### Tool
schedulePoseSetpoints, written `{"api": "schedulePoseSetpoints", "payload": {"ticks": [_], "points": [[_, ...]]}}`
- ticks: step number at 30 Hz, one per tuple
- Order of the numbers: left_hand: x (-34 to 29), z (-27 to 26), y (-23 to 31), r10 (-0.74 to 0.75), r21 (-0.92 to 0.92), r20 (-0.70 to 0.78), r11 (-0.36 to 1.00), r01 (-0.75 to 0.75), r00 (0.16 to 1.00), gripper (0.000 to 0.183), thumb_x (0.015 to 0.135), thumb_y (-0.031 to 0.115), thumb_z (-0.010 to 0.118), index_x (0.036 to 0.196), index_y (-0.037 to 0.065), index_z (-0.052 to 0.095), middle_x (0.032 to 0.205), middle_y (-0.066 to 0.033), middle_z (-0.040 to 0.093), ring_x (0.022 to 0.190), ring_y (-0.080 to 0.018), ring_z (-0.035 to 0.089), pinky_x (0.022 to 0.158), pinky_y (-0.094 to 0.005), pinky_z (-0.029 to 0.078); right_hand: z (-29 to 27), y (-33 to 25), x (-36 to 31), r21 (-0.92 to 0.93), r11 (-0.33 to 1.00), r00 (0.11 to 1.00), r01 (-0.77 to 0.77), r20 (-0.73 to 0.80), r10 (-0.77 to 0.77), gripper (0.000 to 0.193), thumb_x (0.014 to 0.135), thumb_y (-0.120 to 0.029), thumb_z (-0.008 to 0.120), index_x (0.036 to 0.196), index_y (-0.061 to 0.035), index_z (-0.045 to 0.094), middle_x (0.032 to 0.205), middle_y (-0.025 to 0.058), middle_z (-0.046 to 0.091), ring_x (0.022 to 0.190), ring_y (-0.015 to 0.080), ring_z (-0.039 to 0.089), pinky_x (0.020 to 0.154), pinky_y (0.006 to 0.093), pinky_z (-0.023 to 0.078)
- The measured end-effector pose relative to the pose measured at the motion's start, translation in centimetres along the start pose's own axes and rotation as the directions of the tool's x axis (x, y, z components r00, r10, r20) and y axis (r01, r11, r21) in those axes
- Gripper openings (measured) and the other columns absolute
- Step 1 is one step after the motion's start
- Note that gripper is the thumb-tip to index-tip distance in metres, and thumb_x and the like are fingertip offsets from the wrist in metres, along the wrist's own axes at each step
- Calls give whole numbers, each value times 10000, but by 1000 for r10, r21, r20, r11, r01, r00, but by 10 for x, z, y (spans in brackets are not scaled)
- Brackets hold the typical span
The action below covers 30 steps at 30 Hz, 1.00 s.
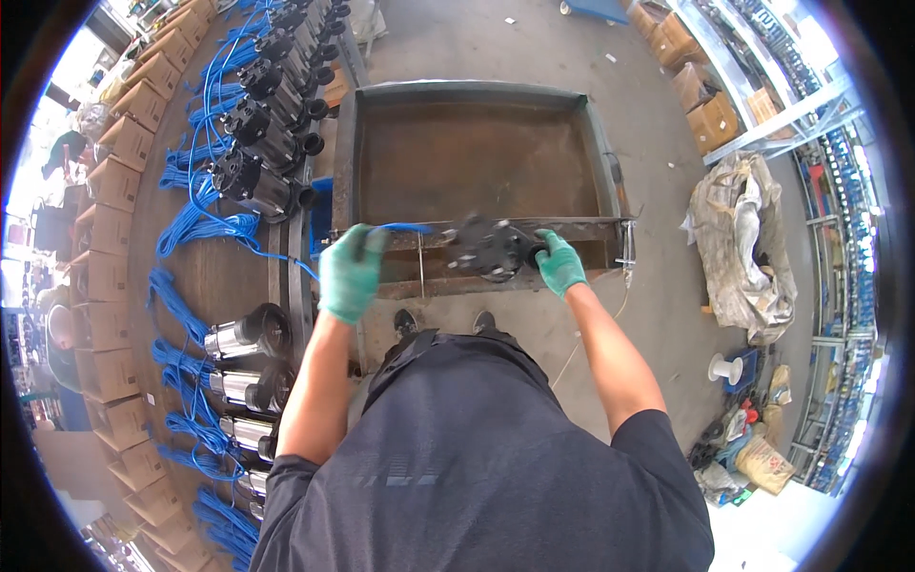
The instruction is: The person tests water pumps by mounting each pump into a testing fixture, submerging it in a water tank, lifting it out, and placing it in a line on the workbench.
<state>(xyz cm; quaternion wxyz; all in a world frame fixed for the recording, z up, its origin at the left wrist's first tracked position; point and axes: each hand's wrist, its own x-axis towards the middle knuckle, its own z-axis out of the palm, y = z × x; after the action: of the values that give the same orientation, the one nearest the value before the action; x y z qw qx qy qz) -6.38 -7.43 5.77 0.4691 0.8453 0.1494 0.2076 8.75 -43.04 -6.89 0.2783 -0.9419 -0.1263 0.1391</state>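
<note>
A black-topped submersible pump (488, 250) is over the near rim of the metal tank, somewhat blurred. My right hand (560, 264), in a green glove, is closed on the black outlet at the pump's right side. To the left, my left hand (350, 275), also green-gloved, is blurred with its fingers curled. A blue cable (405, 228) runs from its fingertips toward the pump, and blue cable also shows on the hand's other side. The pump's lower body is hidden beneath its top.
The rectangular tank (591, 143) with brown contents stands ahead of me. Pumps (262, 133) with coiled blue cables (205, 229) line the bench at left, beside cardboard boxes (103, 234). At right are a crumpled sack (739, 248), a white spool (725, 368) and shelving (782, 129).
</note>
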Motion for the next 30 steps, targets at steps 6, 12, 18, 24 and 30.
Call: {"api": "schedulePoseSetpoints", "payload": {"ticks": [6,12,18,24,30], "points": [[-23,-54,-80,-488,-88,19,869,488,873,305,1032,246,662,864,-1,727,653,-1,614,583,-69,504,549,-273,403,-9,-119,-23,-80,925,924,370,-72,-376,399,840,-166,644,1236,-169,694,1218,139,643,1027,377,692,895,483,574],[-32,-41,-104,-491,-27,18,871,491,871,273,1028,238,665,913,-1,731,686,-21,653,613,-82,550,579,-286,439,8,-145,-20,-94,932,929,351,-92,-359,271,836,-238,701,1091,-162,752,1172,134,667,939,375,710,825,481,589],[-15,-59,6,-179,-31,138,982,184,974,232,1020,225,664,1006,4,734,740,-63,683,685,-112,615,649,-300,490,-10,-50,-12,-14,900,880,435,-203,-428,278,836,-84,667,1093,-127,764,1148,134,681,1000,355,688,857,436,564],[5,4,50,167,196,443,941,-277,881,253,959,314,685,1080,96,726,940,-150,739,862,-402,692,753,-472,556,19,25,-11,-199,970,974,141,-149,-172,449,934,-68,628,1381,-92,605,1312,122,641,1187,333,633,1000,398,518],[32,31,43,90,286,430,930,-230,898,267,1000,324,621,1149,123,713,1008,-133,747,926,-374,708,790,-471,563,42,43,2,49,987,984,150,-108,-144,530,996,-26,562,1510,-44,433,1506,82,555,1380,209,529,1179,326,401]]}}
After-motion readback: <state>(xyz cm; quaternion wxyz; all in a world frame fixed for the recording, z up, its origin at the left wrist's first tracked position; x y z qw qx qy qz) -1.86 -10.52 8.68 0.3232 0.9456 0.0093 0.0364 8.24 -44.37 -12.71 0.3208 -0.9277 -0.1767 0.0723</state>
